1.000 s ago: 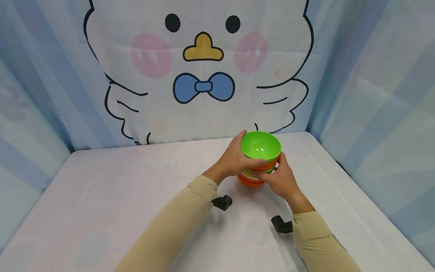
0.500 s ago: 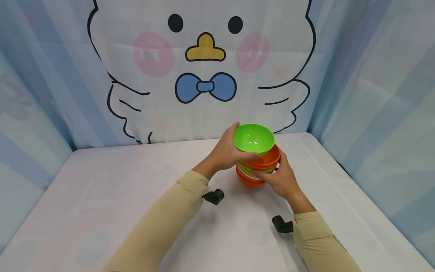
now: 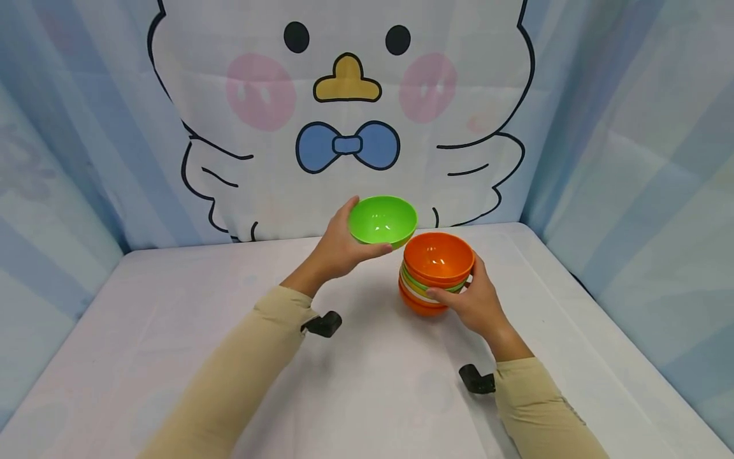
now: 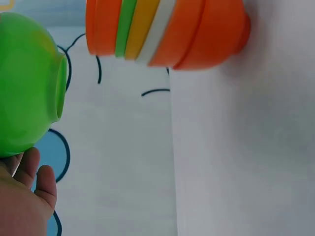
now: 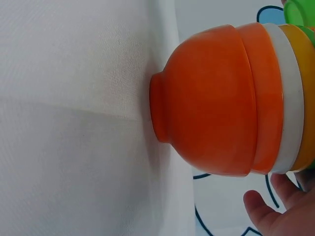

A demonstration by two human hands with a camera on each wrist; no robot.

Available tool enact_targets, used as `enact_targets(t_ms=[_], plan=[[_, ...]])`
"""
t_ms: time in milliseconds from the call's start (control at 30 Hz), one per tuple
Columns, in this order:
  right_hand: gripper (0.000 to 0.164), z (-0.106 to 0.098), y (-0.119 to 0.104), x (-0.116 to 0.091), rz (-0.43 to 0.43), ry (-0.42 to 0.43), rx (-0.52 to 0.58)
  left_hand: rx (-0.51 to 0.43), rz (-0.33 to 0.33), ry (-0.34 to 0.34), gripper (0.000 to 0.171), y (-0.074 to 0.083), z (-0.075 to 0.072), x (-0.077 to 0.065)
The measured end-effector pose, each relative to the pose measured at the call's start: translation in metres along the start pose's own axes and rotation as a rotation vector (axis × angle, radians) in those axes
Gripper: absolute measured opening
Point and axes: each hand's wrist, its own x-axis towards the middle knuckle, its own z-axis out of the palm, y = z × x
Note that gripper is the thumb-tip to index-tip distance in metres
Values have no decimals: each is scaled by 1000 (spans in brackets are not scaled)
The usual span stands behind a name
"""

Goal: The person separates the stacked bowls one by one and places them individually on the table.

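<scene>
In the head view my left hand (image 3: 338, 245) grips a green bowl (image 3: 383, 220) by its left side, thumb along the near rim. The bowl is held in the air, up and left of a stack of nested bowls (image 3: 438, 258). An orange bowl tops that stack, with green, yellow, white and more orange layers under it. My right hand (image 3: 476, 299) holds the stack's right side near the top, thumb in front. In the right wrist view the bottom orange bowl (image 5: 211, 98) has its foot on the table. From the left wrist, the green bowl (image 4: 29, 83) shows its underside.
The white table (image 3: 172, 344) stretches out around the stack and to the left. A curtain (image 3: 344, 185) with a cartoon face hangs right behind its far edge, and blue striped cloth (image 3: 648, 210) closes the sides. A small black camera mount (image 3: 323, 324) juts from each wrist.
My left hand has lifted the green bowl off the top of the stack and moved it left, uncovering the orange bowl. The right hand has stayed on the stack.
</scene>
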Motion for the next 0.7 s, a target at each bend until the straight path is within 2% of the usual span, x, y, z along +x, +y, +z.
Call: enact_targets(t_ms=[333,700], plan=[[104,1,-1,-1,4,9,-11,57,-43,66,110,-28,-29,-5],[103,0,0,0,1,2,3,49,-119,124,111,-58,-55,-14]])
